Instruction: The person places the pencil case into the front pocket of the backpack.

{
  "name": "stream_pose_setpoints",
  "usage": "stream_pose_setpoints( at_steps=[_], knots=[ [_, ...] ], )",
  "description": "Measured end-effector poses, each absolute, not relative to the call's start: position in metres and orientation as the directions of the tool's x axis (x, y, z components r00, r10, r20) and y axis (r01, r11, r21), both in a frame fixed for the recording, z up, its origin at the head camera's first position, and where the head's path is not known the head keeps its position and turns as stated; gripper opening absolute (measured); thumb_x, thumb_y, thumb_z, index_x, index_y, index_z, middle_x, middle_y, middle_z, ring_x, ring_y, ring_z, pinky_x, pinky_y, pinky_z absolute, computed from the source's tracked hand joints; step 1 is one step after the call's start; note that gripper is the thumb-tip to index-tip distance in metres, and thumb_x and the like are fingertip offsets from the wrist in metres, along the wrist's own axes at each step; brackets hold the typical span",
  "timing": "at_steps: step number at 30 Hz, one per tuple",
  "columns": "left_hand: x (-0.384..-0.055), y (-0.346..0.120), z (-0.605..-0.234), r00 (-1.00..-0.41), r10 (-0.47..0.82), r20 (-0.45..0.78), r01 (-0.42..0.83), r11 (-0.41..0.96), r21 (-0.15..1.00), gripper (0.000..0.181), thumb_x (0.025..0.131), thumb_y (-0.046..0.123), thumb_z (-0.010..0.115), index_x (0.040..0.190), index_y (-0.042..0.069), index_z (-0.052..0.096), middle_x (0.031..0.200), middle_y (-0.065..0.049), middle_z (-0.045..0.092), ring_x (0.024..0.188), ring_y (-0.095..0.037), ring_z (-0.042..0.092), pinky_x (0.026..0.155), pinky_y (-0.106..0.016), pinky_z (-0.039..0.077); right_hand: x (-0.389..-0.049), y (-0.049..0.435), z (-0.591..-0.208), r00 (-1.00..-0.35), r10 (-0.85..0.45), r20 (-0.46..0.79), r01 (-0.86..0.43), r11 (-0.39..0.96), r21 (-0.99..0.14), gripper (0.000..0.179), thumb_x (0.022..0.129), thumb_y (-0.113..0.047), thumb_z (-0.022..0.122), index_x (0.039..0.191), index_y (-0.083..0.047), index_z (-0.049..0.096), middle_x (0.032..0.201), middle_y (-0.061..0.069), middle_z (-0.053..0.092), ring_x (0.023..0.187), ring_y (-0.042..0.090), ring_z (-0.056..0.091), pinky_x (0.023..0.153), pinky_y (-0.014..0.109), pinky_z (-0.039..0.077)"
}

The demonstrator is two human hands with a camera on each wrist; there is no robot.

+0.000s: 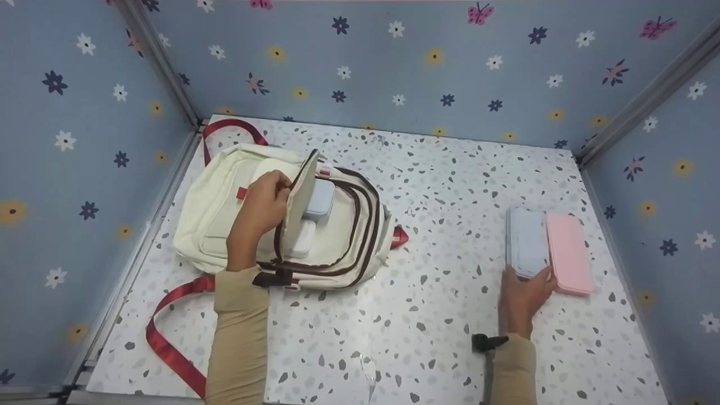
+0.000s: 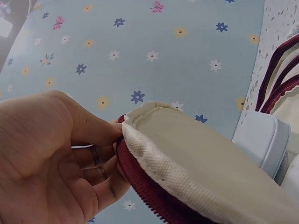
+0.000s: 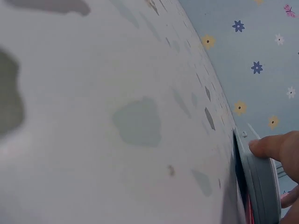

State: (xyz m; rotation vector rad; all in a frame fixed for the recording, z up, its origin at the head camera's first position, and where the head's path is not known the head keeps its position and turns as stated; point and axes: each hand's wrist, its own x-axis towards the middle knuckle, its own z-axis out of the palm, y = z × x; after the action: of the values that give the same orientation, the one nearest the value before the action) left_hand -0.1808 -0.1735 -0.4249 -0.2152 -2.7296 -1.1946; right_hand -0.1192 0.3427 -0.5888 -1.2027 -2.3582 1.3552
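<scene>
A cream backpack point(image 1: 219, 225) with brown zip trim lies on the table, its front pocket unzipped. My left hand point(image 1: 261, 205) pinches the raised edge of the pocket flap point(image 2: 187, 154) between thumb and fingers. Inside the pocket sit a pale blue box point(image 1: 320, 198) and a white rounded box point(image 1: 302, 239), both partly hidden by the flap. At the right, my right hand point(image 1: 526, 289) grips the near end of a flat light blue case point(image 1: 530, 239); in the right wrist view its edge point(image 3: 262, 186) tilts off the table. Touching or close beside it lies a pink case point(image 1: 570, 253).
Red straps point(image 1: 174, 360) trail from the backpack toward the table's front and back left. Patterned blue panels point(image 1: 388, 62) wall in the speckled white table point(image 1: 427, 315) at the back and both sides.
</scene>
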Motion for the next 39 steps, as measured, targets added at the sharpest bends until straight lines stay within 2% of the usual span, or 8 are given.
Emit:
stream_pose_setpoints(
  at_steps=[11,17,22,33,39],
  knots=[
    [-0.180,-0.174,-0.423,-0.985,0.059,0.163,0.159,0.680,0.716,0.012,0.091,0.003,0.048,0.098,-0.004,0.055,0.091,-0.016,0.053,0.084,-0.027,0.049,0.076,-0.040,0.039,-0.111,0.339,-0.579,-0.687,0.703,-0.184,0.500,0.273,-0.822,0.094,0.081,-0.052,0.061,0.146,-0.033,-0.005,0.153,-0.008,-0.005,0.139,0.015,0.004,0.111,0.037,0.010],
    [-0.180,-0.173,-0.422,-0.984,0.064,0.164,0.164,0.674,0.720,0.013,0.091,0.003,0.047,0.098,-0.004,0.055,0.091,-0.016,0.053,0.085,-0.027,0.049,0.077,-0.040,0.039,-0.109,0.335,-0.575,-0.715,0.695,-0.079,0.444,0.364,-0.818,0.089,0.083,-0.050,0.058,0.148,-0.024,0.002,0.154,-0.003,-0.001,0.139,0.014,0.002,0.111,0.033,0.009],
    [-0.180,-0.174,-0.422,-0.985,0.064,0.163,0.163,0.666,0.728,0.014,0.091,0.003,0.046,0.099,-0.004,0.055,0.090,-0.016,0.053,0.084,-0.026,0.049,0.076,-0.039,0.039,-0.111,0.332,-0.573,-0.726,0.685,0.054,0.353,0.439,-0.826,0.086,0.083,-0.042,0.063,0.148,-0.017,0.012,0.152,0.003,0.011,0.138,0.018,0.013,0.110,0.033,0.015],
    [-0.180,-0.173,-0.421,-0.984,0.068,0.165,0.168,0.665,0.727,0.013,0.091,0.002,0.046,0.098,-0.004,0.055,0.091,-0.016,0.053,0.085,-0.027,0.049,0.076,-0.039,0.039,-0.114,0.321,-0.557,-0.759,0.638,0.131,0.284,0.504,-0.816,0.083,0.083,-0.038,0.065,0.147,-0.017,0.018,0.150,0.002,0.016,0.137,0.012,0.015,0.110,0.027,0.015],
    [-0.180,-0.173,-0.421,-0.986,0.062,0.157,0.158,0.671,0.725,0.014,0.091,0.003,0.047,0.099,-0.004,0.055,0.091,-0.016,0.054,0.085,-0.027,0.049,0.076,-0.040,0.039,-0.116,0.314,-0.552,-0.757,0.618,0.215,0.217,0.547,-0.808,0.082,0.080,-0.035,0.070,0.146,-0.015,0.025,0.148,0.006,0.022,0.136,0.014,0.020,0.109,0.030,0.019]
  ],
)
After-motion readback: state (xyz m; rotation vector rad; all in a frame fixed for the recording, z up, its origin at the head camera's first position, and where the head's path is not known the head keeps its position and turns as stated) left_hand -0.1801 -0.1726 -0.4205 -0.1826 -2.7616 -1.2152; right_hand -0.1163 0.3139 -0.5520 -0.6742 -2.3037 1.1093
